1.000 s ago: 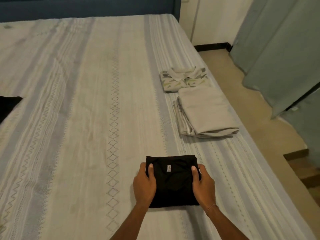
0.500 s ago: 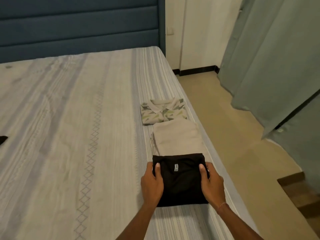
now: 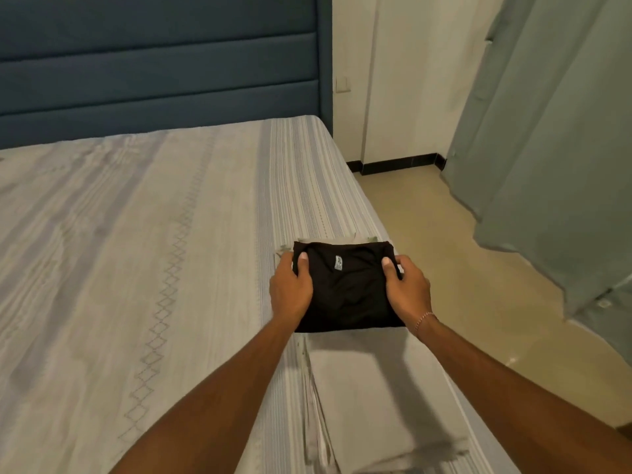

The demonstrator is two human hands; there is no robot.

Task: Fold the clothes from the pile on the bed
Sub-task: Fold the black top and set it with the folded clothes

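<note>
Centrally, I see both hands holding a folded black shirt (image 3: 345, 289) near the right edge of the bed (image 3: 136, 268). My left hand (image 3: 290, 292) grips its left side, thumb on top and fingers curled under; my right hand (image 3: 408, 292) grips the right side likewise, with a bracelet (image 3: 424, 319) at the wrist. A small label (image 3: 338, 262) shows at the shirt's collar. Whether the shirt rests on anything or hangs just above it, I cannot tell.

Nearer to me, a folded beige cloth (image 3: 376, 405) lies along the same edge, partly crossed by my right forearm and its shadow. Beyond the shirt, only thin pale strips of another garment (image 3: 355, 239) peek out at its far edge and left corner; the rest is hidden beneath. A blue padded headboard (image 3: 154, 70) stands behind the bed. To the right are a tan floor (image 3: 427, 251), a white wall (image 3: 410, 80) with a dark skirting, and grey-green curtains (image 3: 554, 131) cut off by the frame. The fingers under the shirt are out of sight.
</note>
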